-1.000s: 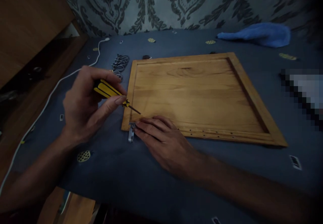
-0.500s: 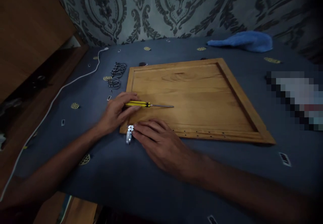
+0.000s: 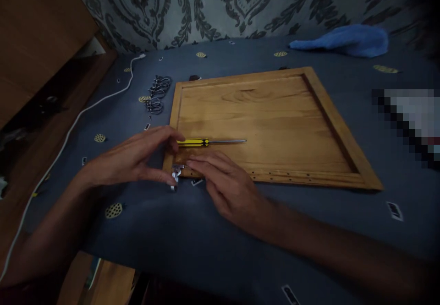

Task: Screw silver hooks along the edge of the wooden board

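A yellow-and-black screwdriver [image 3: 195, 143] lies on the framed wooden panel [image 3: 247, 117], its shaft pointing right. My left hand [image 3: 137, 156] curves around the panel's near-left corner with fingers and thumb apart. Its fingertips are by the screwdriver's handle end, and its thumb tip touches a small shiny metal clip [image 3: 176, 175] at the corner. From the right, my right hand [image 3: 230, 183] rests over the near rail with its fingers stretched out. Those fingertips are beside the clip; whether they press on it is hard to see.
Several metal clips [image 3: 158, 94] lie left of the panel on the blue patterned cloth [image 3: 137, 231]. A white cable [image 3: 80, 115] runs along the left side. Behind the panel is a blue cloth [image 3: 343, 41]. A blurred-out object [image 3: 412, 117] lies at the right.
My left hand has let go of the screwdriver and moved its thumb down to the metal clip. The clip has tilted. My right hand has shifted slightly right.
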Motion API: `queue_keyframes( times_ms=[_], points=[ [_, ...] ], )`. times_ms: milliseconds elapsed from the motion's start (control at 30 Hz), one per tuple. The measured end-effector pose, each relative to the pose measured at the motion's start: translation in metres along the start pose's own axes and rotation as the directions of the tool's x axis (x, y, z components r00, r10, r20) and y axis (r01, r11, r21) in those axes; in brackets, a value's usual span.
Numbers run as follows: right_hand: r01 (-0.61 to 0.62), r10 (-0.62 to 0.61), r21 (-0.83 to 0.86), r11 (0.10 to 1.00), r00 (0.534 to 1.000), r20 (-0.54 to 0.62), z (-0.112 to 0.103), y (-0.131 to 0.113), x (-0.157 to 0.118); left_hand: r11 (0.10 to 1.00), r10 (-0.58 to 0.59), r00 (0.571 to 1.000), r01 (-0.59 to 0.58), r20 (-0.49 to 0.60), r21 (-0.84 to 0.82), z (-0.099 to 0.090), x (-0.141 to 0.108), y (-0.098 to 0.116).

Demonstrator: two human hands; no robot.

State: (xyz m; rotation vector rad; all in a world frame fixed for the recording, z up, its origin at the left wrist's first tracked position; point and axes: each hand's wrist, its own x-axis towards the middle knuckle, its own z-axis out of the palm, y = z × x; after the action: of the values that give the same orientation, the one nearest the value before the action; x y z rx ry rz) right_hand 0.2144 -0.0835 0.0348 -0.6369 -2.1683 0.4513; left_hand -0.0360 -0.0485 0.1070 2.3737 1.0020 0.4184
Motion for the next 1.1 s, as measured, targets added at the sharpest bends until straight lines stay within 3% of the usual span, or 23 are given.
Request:
queue_keyframes(
  times_ms=[100, 233, 433, 1100],
  points=[
    [-0.017, 0.017, 0.018, 1.000, 1.000, 0.001, -0.001, 0.000, 0.000, 1.000, -0.008, 0.995, 0.007, 0.102, 0.008, 0.000, -0.002, 0.006],
    [-0.010, 0.011, 0.043, 0.999, 1.000, -0.016, 0.002, 0.002, 0.000, 1.000, 0.000, 0.991, 0.002, 0.135, -0.009, 0.005, 0.000, 0.011],
    [0.005, -0.006, 0.042, 0.999, 1.000, 0.021, 0.004, 0.003, 0.001, 0.996, -0.084, 0.967, 0.084, 0.240, 0.014, 0.006, 0.000, 0.016],
    [0.128, -0.110, -0.104, 0.986, 0.980, 0.164, 0.001, 0.004, -0.002, 0.999, -0.031, 0.969, 0.040, 0.246, -0.031, 0.009, -0.001, 0.012]
  ],
)
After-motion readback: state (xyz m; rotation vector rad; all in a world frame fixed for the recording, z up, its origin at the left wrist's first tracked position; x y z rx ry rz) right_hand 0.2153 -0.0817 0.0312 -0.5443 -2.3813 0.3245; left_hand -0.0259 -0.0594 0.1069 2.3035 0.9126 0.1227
